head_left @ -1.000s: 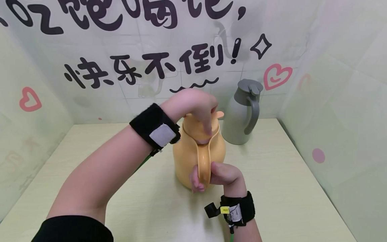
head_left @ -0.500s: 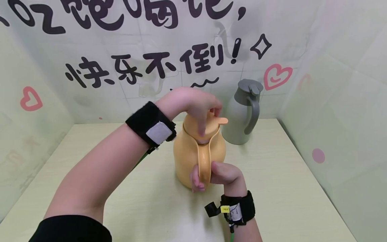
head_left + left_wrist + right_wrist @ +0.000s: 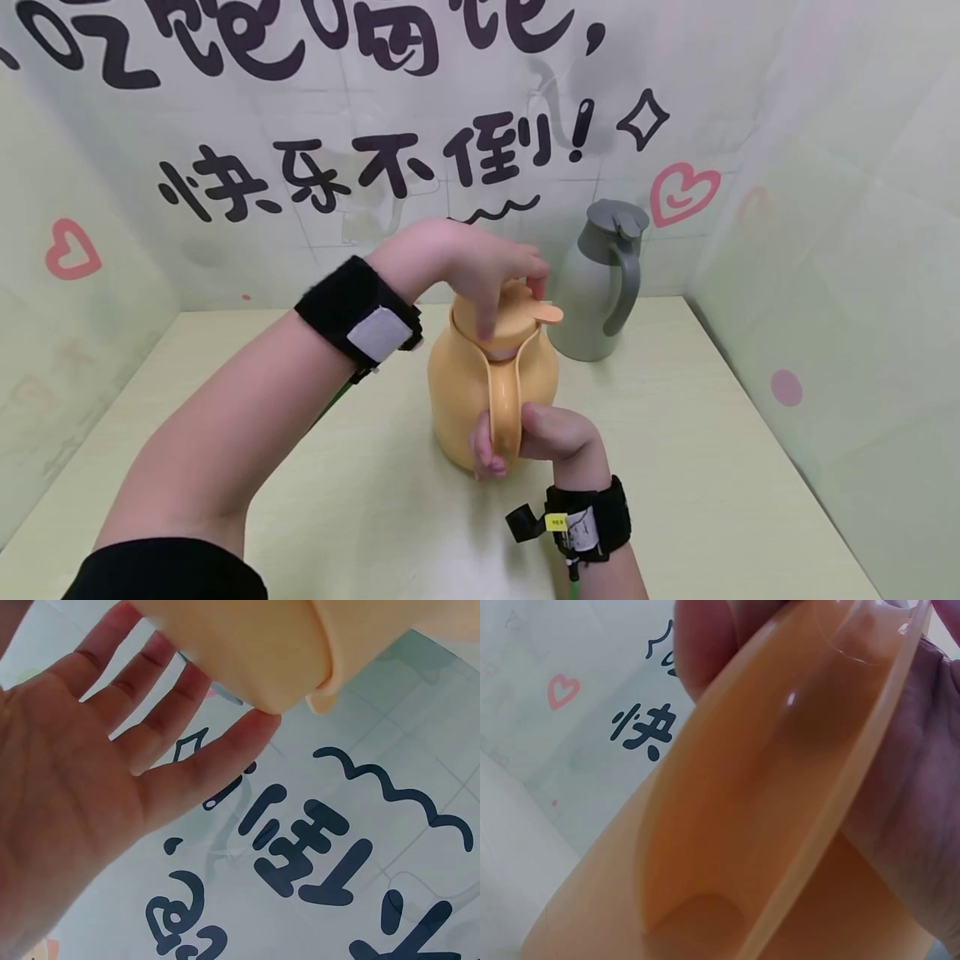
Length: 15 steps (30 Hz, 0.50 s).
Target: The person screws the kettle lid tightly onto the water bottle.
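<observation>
A yellow-orange thermos jug (image 3: 456, 392) stands upright on the table, its handle (image 3: 505, 400) toward me. My right hand (image 3: 558, 435) grips the lower part of that handle, thumb on the right side and fingertips showing at the left. From above, my left hand (image 3: 480, 265) holds the jug's round lid (image 3: 517, 323), with the thumb on the near side and fingers over the far side. The lid's small tab (image 3: 550, 313) points right. In the left wrist view the fingertips are right at the lid's edge. The right wrist view shows the hollow inside of the handle (image 3: 757, 772) close up.
Behind the jug to the right stands a grey thermos jug (image 3: 585, 292) with a dark grey lid and handle. The pale wooden table (image 3: 352, 508) is walled by printed panels at the back (image 3: 247, 275) and both sides. Both wrists wear black straps.
My left hand has turned on the lid, and the lid's tab has swung clockwise toward me. The left wrist has shifted left. My right hand keeps its grip on the handle.
</observation>
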Motion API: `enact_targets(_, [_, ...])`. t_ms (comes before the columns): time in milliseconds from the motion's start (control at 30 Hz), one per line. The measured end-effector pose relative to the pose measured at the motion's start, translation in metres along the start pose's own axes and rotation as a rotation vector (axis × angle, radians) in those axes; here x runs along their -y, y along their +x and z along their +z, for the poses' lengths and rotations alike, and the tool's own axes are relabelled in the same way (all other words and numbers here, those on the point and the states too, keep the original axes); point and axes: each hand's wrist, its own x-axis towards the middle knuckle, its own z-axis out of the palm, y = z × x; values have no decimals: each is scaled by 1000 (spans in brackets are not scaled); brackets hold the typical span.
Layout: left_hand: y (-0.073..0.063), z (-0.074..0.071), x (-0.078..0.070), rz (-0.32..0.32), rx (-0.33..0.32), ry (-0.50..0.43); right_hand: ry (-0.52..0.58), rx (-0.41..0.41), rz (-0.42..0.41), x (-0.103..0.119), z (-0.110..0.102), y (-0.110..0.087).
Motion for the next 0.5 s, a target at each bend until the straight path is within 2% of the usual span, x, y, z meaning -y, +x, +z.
enact_targets(233, [-4, -2, -4, -12, 3, -14, -5, 3, -1, 0, 0, 1])
enact_targets(400, [-5, -6, -8, -1, -34, -47, -8, 9, -4, 1, -1, 2])
enact_targets(500, [-5, -8, -11, -32, -56, -82, -11, 9, -6, 1, -1, 2])
